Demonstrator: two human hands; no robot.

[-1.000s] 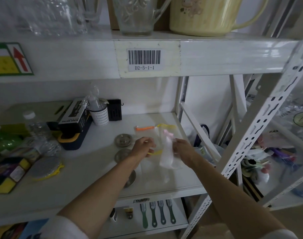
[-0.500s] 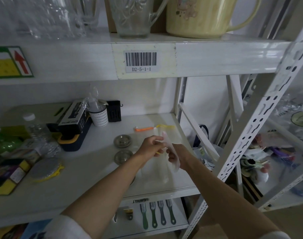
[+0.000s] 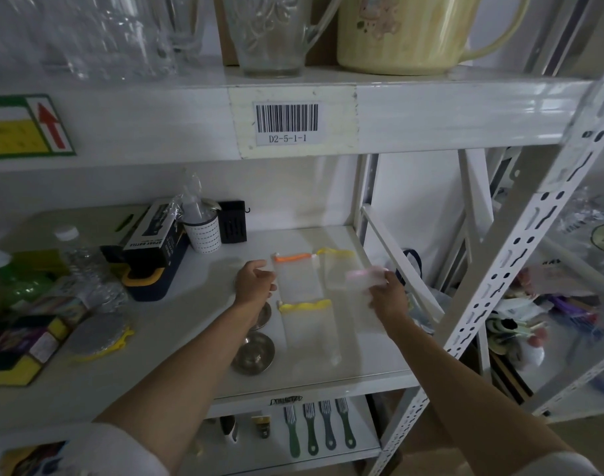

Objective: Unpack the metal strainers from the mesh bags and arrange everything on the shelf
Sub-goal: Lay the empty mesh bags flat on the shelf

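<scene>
White metal shelf point(image 3: 328, 376) in a storage room, perforated upright posts on the right, barcode label point(image 3: 287, 122) reading D2-5-1-1 on the shelf edge above the hands. Left hand point(image 3: 254, 281) hovers over the shelf, fingers loosely curled, holding nothing visible. Right hand point(image 3: 384, 293) pinches a pink-topped mesh bag point(image 3: 362, 277), blurred, lifted just above the shelf. 3 more mesh bags lie flat between the 2 hands: orange-topped bag point(image 3: 295, 273) just right of the left hand, yellow-topped bag point(image 3: 338, 266) beside it, touching the pink bag's left side, and a second yellow-topped bag point(image 3: 309, 324) nearer the camera, below both hands. 2 metal strainers clearly seen under the left forearm: front strainer point(image 3: 253, 353) at the shelf front, rear strainer point(image 3: 263, 315) partly hidden by the wrist; a third round shape behind the left hand, cannot tell. Left of the left hand: black box point(image 3: 156, 235), perforated white cup point(image 3: 202, 233), small black holder point(image 3: 232, 221), clear bottle point(image 3: 84, 266), grey round pad point(image 3: 96, 333). Shelf above carries a glass pitcher point(image 3: 269, 32) and a cream pitcher point(image 3: 407, 32). Shelf below shows 4 green-handled brushes point(image 3: 319, 427).
</scene>
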